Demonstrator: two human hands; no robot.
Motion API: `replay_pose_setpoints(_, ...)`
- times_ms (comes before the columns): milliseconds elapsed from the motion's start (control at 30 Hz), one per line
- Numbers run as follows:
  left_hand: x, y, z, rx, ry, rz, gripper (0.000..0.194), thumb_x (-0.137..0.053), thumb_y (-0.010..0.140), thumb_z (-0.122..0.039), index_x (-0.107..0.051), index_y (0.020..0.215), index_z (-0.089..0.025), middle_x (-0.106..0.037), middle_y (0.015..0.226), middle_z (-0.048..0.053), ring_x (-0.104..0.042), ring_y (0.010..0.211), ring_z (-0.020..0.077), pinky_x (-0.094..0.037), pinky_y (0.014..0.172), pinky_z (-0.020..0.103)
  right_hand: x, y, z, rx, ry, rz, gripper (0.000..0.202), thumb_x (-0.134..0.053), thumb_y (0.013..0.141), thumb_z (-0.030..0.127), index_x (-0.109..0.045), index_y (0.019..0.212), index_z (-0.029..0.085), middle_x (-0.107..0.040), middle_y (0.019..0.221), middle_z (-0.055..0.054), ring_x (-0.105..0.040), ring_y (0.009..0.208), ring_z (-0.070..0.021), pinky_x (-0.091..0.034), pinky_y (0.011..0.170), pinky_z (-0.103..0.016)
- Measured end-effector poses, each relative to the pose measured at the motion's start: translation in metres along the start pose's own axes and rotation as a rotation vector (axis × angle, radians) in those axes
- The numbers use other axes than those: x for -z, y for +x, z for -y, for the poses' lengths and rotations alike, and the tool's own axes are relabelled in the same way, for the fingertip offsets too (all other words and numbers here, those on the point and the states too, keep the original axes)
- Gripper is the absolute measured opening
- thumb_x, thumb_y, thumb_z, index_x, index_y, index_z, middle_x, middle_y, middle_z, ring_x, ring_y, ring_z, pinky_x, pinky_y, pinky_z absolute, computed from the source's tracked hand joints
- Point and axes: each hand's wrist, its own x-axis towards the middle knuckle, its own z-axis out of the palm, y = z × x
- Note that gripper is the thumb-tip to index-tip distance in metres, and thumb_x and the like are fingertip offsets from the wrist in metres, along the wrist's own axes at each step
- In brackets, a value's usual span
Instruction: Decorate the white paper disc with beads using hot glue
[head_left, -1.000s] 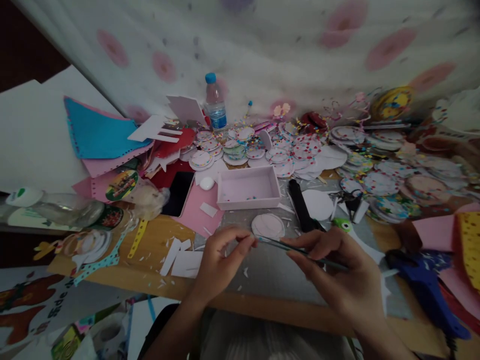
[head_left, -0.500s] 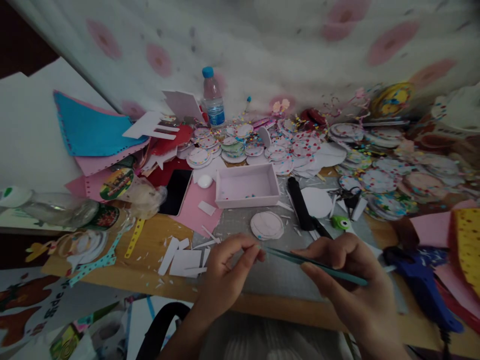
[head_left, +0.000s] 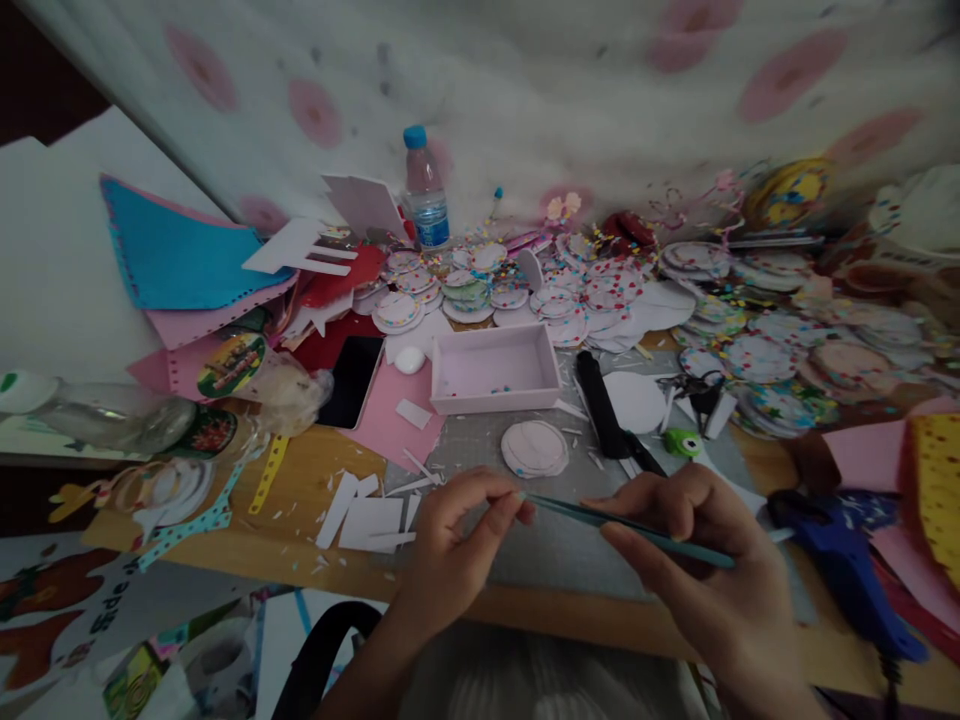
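Above flat grey mat [head_left: 585,560] | right hand [head_left: 731,600]: pinching slender teal tweezers [head_left: 570,508] | left hand [head_left: 457,545]: pinched, contents hidden | slack grip could slip

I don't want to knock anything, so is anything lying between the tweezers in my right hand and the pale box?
Yes: a round white disc lies on the grey mat between the tweezers and the pale box. Your left hand is also right at the tweezers' tips.

Tweezers [head_left: 675,543] — teal; cloth [head_left: 510,80] — white (pink blotches)
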Motion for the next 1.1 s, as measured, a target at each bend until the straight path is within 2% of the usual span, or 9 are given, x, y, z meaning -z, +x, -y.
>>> replay_pose_setpoints(167, 0.001, 0.000, -0.004, 0.035, 0.021, 0.031, 0.020, -0.054, 0.093, -0.030, -0.065, 0.080, -0.018, -0.067, 0.080, 0.003, -0.066, 0.077, 0.0161, -0.052, 0.074, 0.028, -0.005, -0.001, 0.003, -0.071, 0.050, -0.071, 0.037, -0.073, 0.078, 0.025, -0.036, 0.072, 0.025, -0.066, 0.077, 0.000, -0.061, 0.067, -0.0149, -0.039, 0.051, -0.024)
replay_pose_setpoints(300, 0.001, -0.001, -0.005, 0.020, 0.023, 0.024, 0.019, -0.055, 0.093, -0.029, -0.065, 0.081, -0.019, -0.067, 0.079, 0.002, -0.065, 0.076, 0.0150, -0.051, 0.074, 0.026, -0.009, -0.002, 0.006, -0.114, 0.063, -0.098, 0.040, -0.074, 0.076, 0.028, -0.035, 0.071, 0.025, -0.066, 0.076, 0.001, -0.062, 0.071, -0.0162, -0.036, 0.049, -0.023)
replay_pose_setpoints(500, -0.001, -0.001, -0.001, 0.034, 0.008, 0.009, 0.018, -0.056, 0.092, -0.029, -0.066, 0.080, -0.019, -0.068, 0.079, 0.003, -0.065, 0.076, 0.0156, -0.050, 0.074, 0.027, -0.005, 0.000, 0.003, -0.067, 0.008, -0.070, 0.038, -0.073, 0.078, 0.027, -0.035, 0.069, 0.025, -0.066, 0.075, 0.000, -0.066, 0.069, -0.0179, -0.044, 0.051, -0.025)
replay_pose_setpoints(633, -0.002, 0.000, -0.003, 0.082, -0.012, -0.003, 0.021, -0.057, 0.090, -0.031, -0.068, 0.078, -0.018, -0.070, 0.078, 0.003, -0.064, 0.075, 0.0155, -0.050, 0.073, 0.026, -0.001, -0.002, -0.001, 0.092, -0.061, -0.039, 0.037, -0.068, 0.080, 0.019, -0.034, 0.069, 0.025, -0.067, 0.074, 0.001, -0.069, 0.073, -0.0188, -0.051, 0.056, -0.026)
replay_pose_setpoints(733, -0.007, 0.000, -0.007, 0.154, -0.037, 0.034, 0.028, -0.053, 0.092, -0.035, -0.071, 0.079, -0.017, -0.072, 0.076, 0.004, -0.063, 0.072, 0.0150, -0.049, 0.069, 0.024, 0.000, -0.006, -0.005, 0.326, -0.275, -0.066, 0.028, -0.064, 0.081, 0.012, -0.041, 0.075, 0.026, -0.068, 0.074, 0.001, -0.067, 0.064, -0.0172, -0.049, 0.050, -0.026)
replay_pose_setpoints(833, -0.017, -0.005, -0.007, 0.214, -0.079, 0.104, 0.040, -0.047, 0.094, -0.042, -0.073, 0.077, -0.017, -0.072, 0.073, 0.004, -0.062, 0.069, 0.0154, -0.049, 0.069, 0.025, -0.001, -0.009, -0.014, 0.631, -0.599, 0.131, 0.018, -0.054, 0.086, 0.010, -0.057, 0.097, 0.024, -0.069, 0.069, 0.001, -0.058, 0.046, -0.0119, -0.043, 0.042, -0.026)
replay_pose_setpoints(933, -0.027, -0.012, -0.001, 0.277, -0.066, 0.091, 0.047, -0.043, 0.095, -0.045, -0.071, 0.069, -0.018, -0.069, 0.067, 0.003, -0.062, 0.067, 0.0160, -0.048, 0.066, 0.025, -0.008, -0.011, -0.024, 0.845, -0.679, 0.268, 0.025, -0.041, 0.088, 0.005, -0.059, 0.095, 0.022, -0.074, 0.082, -0.003, -0.065, 0.059, -0.0117, -0.046, 0.050, -0.024)
replay_pose_setpoints(1033, -0.031, -0.012, 0.005, 0.315, 0.004, 0.010, 0.047, -0.044, 0.093, -0.047, -0.067, 0.063, -0.018, -0.066, 0.061, 0.003, -0.060, 0.064, 0.0163, -0.046, 0.060, 0.025, -0.013, -0.016, -0.032, 0.836, -0.741, 0.264, 0.022, -0.042, 0.085, 0.002, -0.053, 0.086, 0.021, -0.074, 0.097, -0.006, -0.066, 0.071, -0.0137, -0.048, 0.056, -0.026)
replay_pose_setpoints(1100, -0.028, -0.010, 0.006, 0.334, 0.019, -0.012, 0.047, -0.045, 0.091, -0.048, -0.065, 0.062, -0.017, -0.065, 0.060, 0.003, -0.059, 0.063, 0.0162, -0.045, 0.061, 0.025, -0.005, -0.020, -0.036, 0.767, -0.767, 0.372, 0.021, -0.043, 0.083, 0.004, -0.053, 0.094, 0.020, -0.070, 0.107, -0.009, -0.065, 0.080, -0.0167, -0.051, 0.064, -0.030)
